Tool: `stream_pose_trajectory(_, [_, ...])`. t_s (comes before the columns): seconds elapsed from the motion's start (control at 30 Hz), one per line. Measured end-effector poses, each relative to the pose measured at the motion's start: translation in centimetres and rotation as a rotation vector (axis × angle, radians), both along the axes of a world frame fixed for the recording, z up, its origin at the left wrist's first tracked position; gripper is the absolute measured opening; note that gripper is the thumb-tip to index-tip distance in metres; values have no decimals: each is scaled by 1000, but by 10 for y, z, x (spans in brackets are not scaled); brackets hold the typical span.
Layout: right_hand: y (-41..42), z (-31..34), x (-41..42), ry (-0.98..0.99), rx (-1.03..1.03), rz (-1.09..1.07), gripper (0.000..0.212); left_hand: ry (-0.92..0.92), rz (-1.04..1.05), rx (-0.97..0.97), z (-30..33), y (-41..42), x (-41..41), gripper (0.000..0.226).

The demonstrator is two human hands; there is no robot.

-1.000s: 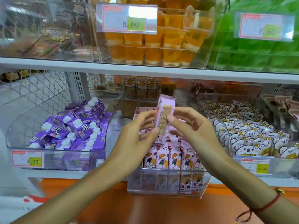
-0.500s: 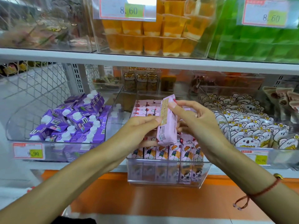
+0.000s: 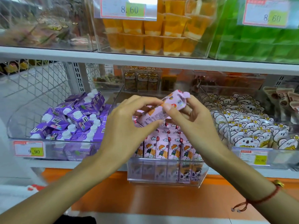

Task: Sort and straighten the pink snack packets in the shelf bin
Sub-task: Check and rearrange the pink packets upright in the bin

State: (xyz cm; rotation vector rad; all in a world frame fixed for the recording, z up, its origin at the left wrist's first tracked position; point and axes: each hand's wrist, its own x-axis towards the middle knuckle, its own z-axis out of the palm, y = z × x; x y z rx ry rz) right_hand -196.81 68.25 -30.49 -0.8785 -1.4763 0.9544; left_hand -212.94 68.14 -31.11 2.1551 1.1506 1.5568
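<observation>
One pink snack packet is held tilted above the clear shelf bin, its top end pointing up and right. My left hand grips its lower left end with thumb and fingers. My right hand pinches the upper part with the thumb on its face. Below them a row of pink packets with a cartoon child stands upright at the bin's front. More pink packets farther back are mostly hidden by my hands.
A bin of purple cartons sits to the left, a bin of koala packets to the right. Orange jelly cups and green packs fill the shelf above. An orange ledge runs below the bins.
The packet has turned from upright to lying tilted, its printed face now up. Both hands shifted their hold along it and sit slightly lower over the bin.
</observation>
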Motion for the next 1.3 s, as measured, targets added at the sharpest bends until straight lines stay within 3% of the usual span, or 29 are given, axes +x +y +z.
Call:
stream_pose_trajectory(0.1, [5, 2, 5, 11, -55, -11, 33, 23, -52, -66, -1, 1, 0, 37])
stream_pose_trajectory(0.23, [7, 5, 13, -24, -48, -21, 28, 37, -151, -350, 1, 3, -2, 52])
stream_pose_trajectory(0.4, [8, 4, 13, -169, 26, -36, 33, 10, -337, -477, 7, 3, -3, 29])
stream_pose_trajectory(0.47, [8, 1, 11, -147, 10, -32, 49, -100, -329, -508, 6, 6, -5, 28])
stream_pose_trajectory(0.57, [4, -3, 3, -206, 45, -26, 75, -468, -276, -598, 4, 11, -7, 29])
stream_pose_trajectory(0.67, [-1, -11, -8, -318, 142, -42, 66, -604, -253, -634, 1, 11, -3, 34])
stream_pose_trajectory(0.77, [2, -15, -10, -303, 194, -107, 36, -621, -235, -608, -2, 9, 1, 42])
stream_pose_trajectory(0.9, [8, -13, -3, -314, 167, -91, 24, -676, -187, -538, 2, 16, -11, 70])
stream_pose_trajectory(1.1, [15, -15, 8, -308, 85, 13, 30, -504, -269, -477, 6, 16, -22, 34])
stream_pose_trajectory(1.23, [22, -24, 16, -472, 94, -147, 46, -393, -113, -160, 12, 16, -25, 30])
stream_pose_trajectory(1.3, [21, -29, 20, -677, 107, -170, 57, -343, -34, -31, 9, 18, -24, 31])
